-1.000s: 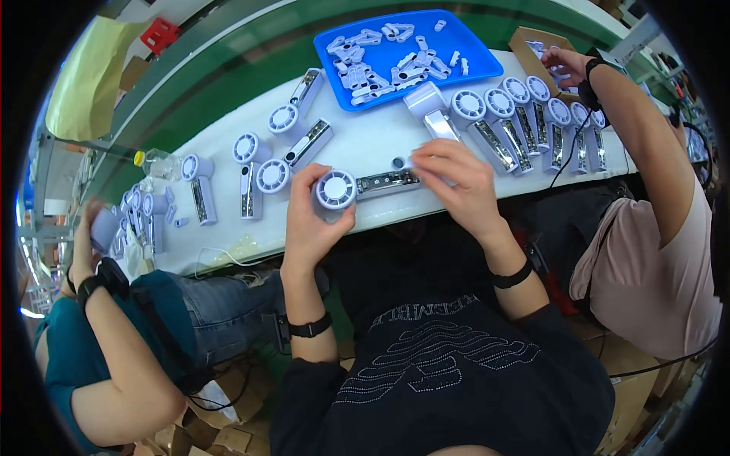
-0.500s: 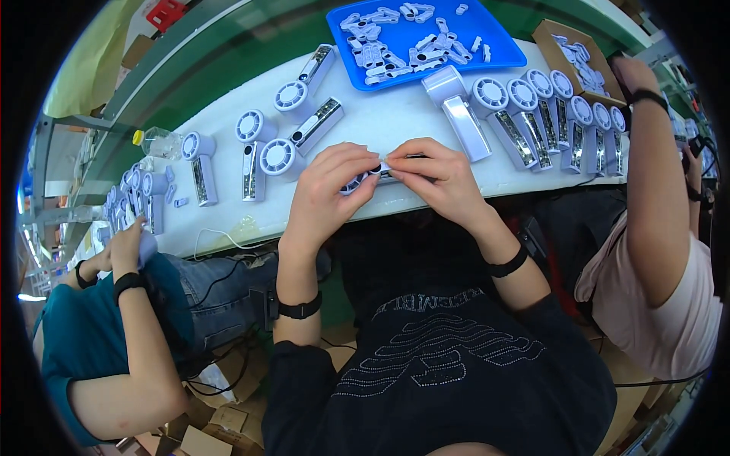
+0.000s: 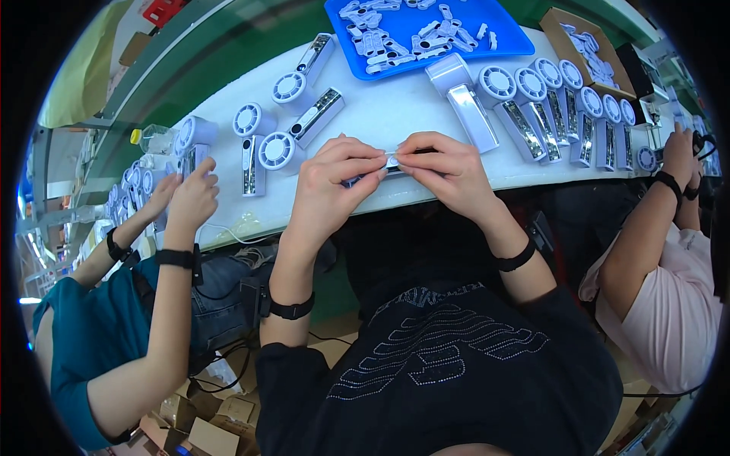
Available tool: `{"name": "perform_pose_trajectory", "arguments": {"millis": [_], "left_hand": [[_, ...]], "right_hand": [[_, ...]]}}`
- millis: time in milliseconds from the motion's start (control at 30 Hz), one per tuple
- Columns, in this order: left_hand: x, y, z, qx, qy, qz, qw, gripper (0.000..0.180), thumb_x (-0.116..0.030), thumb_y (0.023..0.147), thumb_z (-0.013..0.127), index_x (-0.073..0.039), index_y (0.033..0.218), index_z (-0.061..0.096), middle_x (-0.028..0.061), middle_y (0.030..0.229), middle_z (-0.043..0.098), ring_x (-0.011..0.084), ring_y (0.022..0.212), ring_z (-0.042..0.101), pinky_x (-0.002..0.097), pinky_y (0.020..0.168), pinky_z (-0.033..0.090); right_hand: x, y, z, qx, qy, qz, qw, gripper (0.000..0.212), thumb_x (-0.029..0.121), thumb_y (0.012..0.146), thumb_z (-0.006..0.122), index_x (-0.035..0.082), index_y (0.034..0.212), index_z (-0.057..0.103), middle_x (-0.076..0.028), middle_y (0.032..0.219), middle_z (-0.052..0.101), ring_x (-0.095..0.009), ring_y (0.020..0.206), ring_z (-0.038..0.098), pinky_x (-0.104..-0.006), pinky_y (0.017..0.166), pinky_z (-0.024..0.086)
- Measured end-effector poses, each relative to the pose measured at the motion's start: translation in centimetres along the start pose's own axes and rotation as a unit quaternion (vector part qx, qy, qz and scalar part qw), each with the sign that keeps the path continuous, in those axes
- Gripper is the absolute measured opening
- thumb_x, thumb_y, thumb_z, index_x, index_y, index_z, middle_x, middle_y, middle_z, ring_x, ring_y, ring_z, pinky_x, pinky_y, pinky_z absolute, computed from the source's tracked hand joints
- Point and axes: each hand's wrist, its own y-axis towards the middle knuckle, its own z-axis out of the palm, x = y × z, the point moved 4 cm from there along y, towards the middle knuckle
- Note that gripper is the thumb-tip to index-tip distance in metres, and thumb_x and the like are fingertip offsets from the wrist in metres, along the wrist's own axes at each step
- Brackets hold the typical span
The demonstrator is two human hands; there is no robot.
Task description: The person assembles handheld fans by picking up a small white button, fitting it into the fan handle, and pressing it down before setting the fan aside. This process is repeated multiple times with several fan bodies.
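Close to the table's front edge, my left hand (image 3: 328,184) is closed around the head end of a pale handheld fan (image 3: 350,182), most of which the fingers hide. My right hand (image 3: 449,166) pinches a small whitish piece (image 3: 391,161) over the fan's handle. The fingertips of both hands nearly meet at this piece. Beyond my hands, left of centre, lie pale fans with exposed circuit boards in their handles, such as the near one (image 3: 280,151). A fan with a plain, covered handle (image 3: 471,119) rests beyond my right hand.
A blue tray (image 3: 505,44) of small pale pieces stands at the back, with a cardboard box (image 3: 554,34) of similar pieces to its right. Several open-handled fans (image 3: 519,131) line the right side. A co-worker's hand (image 3: 195,199) holds a fan (image 3: 195,135) at left.
My hands stay together, with fingertips shifted slightly at the small piece. The left co-worker has reached up to a fan on the table. The right co-worker's arm has drawn back from the cardboard box.
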Motion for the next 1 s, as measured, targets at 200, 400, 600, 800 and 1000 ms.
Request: {"name": "perform_pose_trajectory", "arguments": {"millis": [200,400,600,800,1000], "left_hand": [[0.09,-0.43,0.22,0.003,0.043,0.062,0.997,0.023,-0.002,0.083,0.089,-0.001,0.106,0.085,0.0089,0.108,0.082,0.0291,0.108,0.075,0.0444,0.105,0.058],[-0.1,-0.54,0.25,-0.022,0.072,0.121,0.99,0.027,-0.004,0.082,0.089,-0.003,0.108,0.083,0.0087,0.109,0.08,0.03,0.106,0.075,0.0472,0.104,0.058],[0.15,-0.62,0.41,-0.038,0.082,0.129,0.988,0.03,-0.004,0.08,0.09,-0.001,0.109,0.082,0.0094,0.113,0.081,0.0312,0.109,0.074,0.0449,0.1,0.06],[0.12,-0.48,0.37,-0.026,0.107,0.17,0.979,0.03,-0.004,0.079,0.091,-0.001,0.109,0.082,0.0093,0.113,0.081,0.0321,0.111,0.074,0.0448,0.099,0.061],[0.3,-0.45,0.51,-0.032,0.106,0.171,0.979,0.031,-0.004,0.08,0.091,-0.002,0.109,0.082,0.0092,0.114,0.081,0.0324,0.111,0.075,0.046,0.1,0.06]], "right_hand": [[0.0,-0.22,-0.02,0.001,0.011,-0.011,1.0,0.019,-0.006,0.093,0.078,-0.004,0.112,0.082,-0.014,0.118,0.078,-0.025,0.106,0.077,-0.0329,0.089,0.062],[-0.05,-0.13,0.05,0.0,0.004,-0.018,1.0,0.019,-0.006,0.094,0.078,-0.005,0.112,0.081,-0.014,0.119,0.078,-0.025,0.106,0.077,-0.0328,0.089,0.062],[0.09,-0.17,0.27,-0.012,-0.001,-0.029,0.999,0.018,-0.007,0.093,0.077,-0.005,0.111,0.081,-0.014,0.119,0.078,-0.026,0.106,0.077,-0.0333,0.089,0.062],[0.37,-0.14,0.27,-0.021,-0.024,-0.045,0.998,0.018,-0.007,0.093,0.077,-0.005,0.11,0.081,-0.014,0.119,0.077,-0.027,0.106,0.077,-0.0337,0.09,0.062],[0.31,-0.1,0.21,-0.024,-0.035,-0.043,0.998,0.019,-0.004,0.092,0.08,-0.004,0.111,0.081,-0.013,0.119,0.078,-0.026,0.107,0.077,-0.0339,0.089,0.062]]}}
